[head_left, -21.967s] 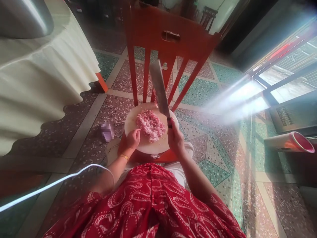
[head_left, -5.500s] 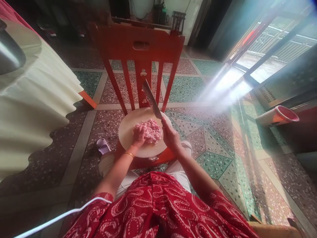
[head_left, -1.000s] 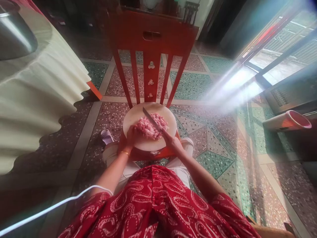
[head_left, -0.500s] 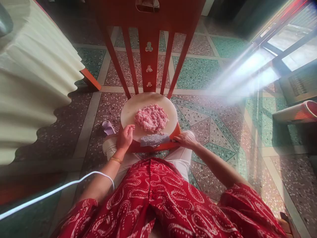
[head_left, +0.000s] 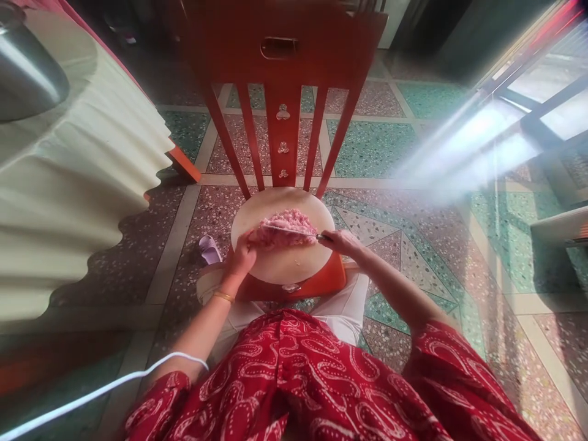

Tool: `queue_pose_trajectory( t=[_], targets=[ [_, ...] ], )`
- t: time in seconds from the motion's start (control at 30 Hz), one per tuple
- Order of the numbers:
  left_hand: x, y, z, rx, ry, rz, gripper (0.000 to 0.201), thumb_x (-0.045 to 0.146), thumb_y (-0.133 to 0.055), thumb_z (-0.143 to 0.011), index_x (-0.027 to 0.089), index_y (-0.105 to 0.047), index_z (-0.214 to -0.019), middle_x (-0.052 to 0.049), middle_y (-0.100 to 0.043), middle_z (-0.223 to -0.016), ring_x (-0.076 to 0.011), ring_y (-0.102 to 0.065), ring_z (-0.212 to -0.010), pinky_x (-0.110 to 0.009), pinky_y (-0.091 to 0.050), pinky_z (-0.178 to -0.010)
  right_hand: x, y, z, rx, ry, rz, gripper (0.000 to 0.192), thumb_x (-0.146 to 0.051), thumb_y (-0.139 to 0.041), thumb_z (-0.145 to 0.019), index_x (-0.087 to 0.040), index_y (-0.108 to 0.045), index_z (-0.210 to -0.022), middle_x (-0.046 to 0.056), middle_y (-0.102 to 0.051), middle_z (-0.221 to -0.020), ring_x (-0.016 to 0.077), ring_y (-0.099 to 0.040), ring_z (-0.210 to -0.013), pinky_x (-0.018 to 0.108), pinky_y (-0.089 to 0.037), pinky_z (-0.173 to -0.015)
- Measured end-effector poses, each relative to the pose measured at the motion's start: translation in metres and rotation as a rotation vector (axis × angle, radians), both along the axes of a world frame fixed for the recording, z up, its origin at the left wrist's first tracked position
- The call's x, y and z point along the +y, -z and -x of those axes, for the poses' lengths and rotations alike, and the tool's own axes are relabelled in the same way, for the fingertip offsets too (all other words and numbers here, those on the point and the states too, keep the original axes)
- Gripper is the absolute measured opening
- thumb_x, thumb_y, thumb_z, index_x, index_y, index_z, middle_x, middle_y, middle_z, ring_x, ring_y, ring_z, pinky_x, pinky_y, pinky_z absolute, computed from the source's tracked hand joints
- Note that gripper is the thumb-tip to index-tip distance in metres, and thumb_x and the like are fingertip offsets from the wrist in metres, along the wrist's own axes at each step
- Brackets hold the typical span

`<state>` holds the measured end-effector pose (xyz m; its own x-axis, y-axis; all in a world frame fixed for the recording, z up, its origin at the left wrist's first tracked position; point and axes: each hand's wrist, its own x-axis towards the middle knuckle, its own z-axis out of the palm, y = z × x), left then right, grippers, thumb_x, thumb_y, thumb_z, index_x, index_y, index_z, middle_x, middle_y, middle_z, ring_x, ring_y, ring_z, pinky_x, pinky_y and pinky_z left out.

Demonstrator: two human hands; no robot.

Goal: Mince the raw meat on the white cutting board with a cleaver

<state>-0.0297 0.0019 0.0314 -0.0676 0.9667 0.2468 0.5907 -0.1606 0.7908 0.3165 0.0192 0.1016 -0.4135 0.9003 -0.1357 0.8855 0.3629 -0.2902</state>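
The right hand (head_left: pixel 340 241) grips a knife (head_left: pixel 294 231) across minced meat (head_left: pixel 289 218) on a round board (head_left: pixel 282 269); the left hand (head_left: pixel 241 256) seems to touch the meat's edge.

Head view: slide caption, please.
Right hand holding a dark-handled metal knife across pink minced meat on a round cream board, left hand at its edge.

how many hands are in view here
2: the left hand at the left edge of the round board, and the right hand gripping the knife by its handle.
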Motion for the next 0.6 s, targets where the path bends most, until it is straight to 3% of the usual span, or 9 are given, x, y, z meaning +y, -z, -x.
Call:
queue_pose_trajectory(
  t=[0.17,0.3,0.4,0.47,0.53,0.6],
  targets=[
    [0.012,0.015,-0.018,0.022,0.046,0.071,0.038,0.016,-0.05,-0.078,0.015,-0.057,-0.115,-0.013,-0.062,-0.105,-0.0256,-0.059,-0.104,-0.043,-0.048,-0.095,-0.024,-0.002,0.022,0.263,0.233,0.153,0.042,-0.049,-0.035,-0.093,-0.02,-0.056,-0.072,-0.002,-0.05,-0.056,0.0111,-0.042,-0.052,0.023,-0.028,-0.05],
    [0.006,0.02,-0.025,0.016,0.031,0.073,0.041,0.02,-0.052,-0.079,0.015,-0.056,-0.119,-0.013,-0.061,-0.108,-0.0264,-0.058,-0.106,-0.044,-0.048,-0.097,-0.062,-0.033,0.042,0.46,0.333,0.091,0.037,-0.047,-0.034,-0.092,-0.021,-0.052,-0.073,-0.004,-0.046,-0.054,0.0116,-0.042,-0.051,0.023,-0.033,-0.05],
    [0.004,0.022,-0.024,0.008,0.029,0.024,0.038,0.021,-0.051,-0.081,0.014,-0.056,-0.118,-0.014,-0.06,-0.109,-0.0253,-0.058,-0.108,-0.044,-0.046,-0.1,-0.085,-0.074,0.058,0.621,0.34,-0.054,0.029,-0.04,-0.034,-0.093,-0.02,-0.055,-0.089,-0.004,-0.05,-0.056,0.0121,-0.047,-0.052,0.024,-0.039,-0.053],
    [0.003,0.022,-0.022,0.009,0.036,-0.025,0.035,0.022,-0.049,-0.083,0.015,-0.057,-0.117,-0.014,-0.059,-0.11,-0.0245,-0.058,-0.108,-0.043,-0.046,-0.1,-0.09,-0.1,0.068,0.737,0.326,-0.19,0.031,-0.037,-0.034,-0.095,-0.021,-0.052,-0.113,-0.003,-0.053,-0.06,0.0129,-0.05,-0.054,0.025,-0.044,-0.056],
    [0.001,0.023,-0.02,0.012,0.029,-0.075,0.032,0.022,-0.046,-0.086,0.016,-0.057,-0.115,-0.014,-0.059,-0.112,-0.0237,-0.057,-0.11,-0.044,-0.045,-0.102,-0.086,-0.118,0.079,0.795,0.304,-0.315,0.045,-0.034,-0.031,-0.096,-0.022,-0.034,-0.139,-0.001,-0.059,-0.069,0.0142,-0.054,-0.058,0.027,-0.049,-0.058],
    [0.0,0.024,-0.018,0.01,0.012,-0.113,0.03,0.023,-0.044,-0.088,0.016,-0.058,-0.113,-0.013,-0.059,-0.111,-0.0229,-0.056,-0.11,-0.043,-0.044,-0.102,-0.076,-0.119,0.092,0.732,0.242,-0.388,0.057,-0.031,-0.027,-0.097,-0.022,-0.012,-0.152,0.006,-0.064,-0.088,0.0159,-0.06,-0.068,0.03,-0.053,-0.064]
  ],
)
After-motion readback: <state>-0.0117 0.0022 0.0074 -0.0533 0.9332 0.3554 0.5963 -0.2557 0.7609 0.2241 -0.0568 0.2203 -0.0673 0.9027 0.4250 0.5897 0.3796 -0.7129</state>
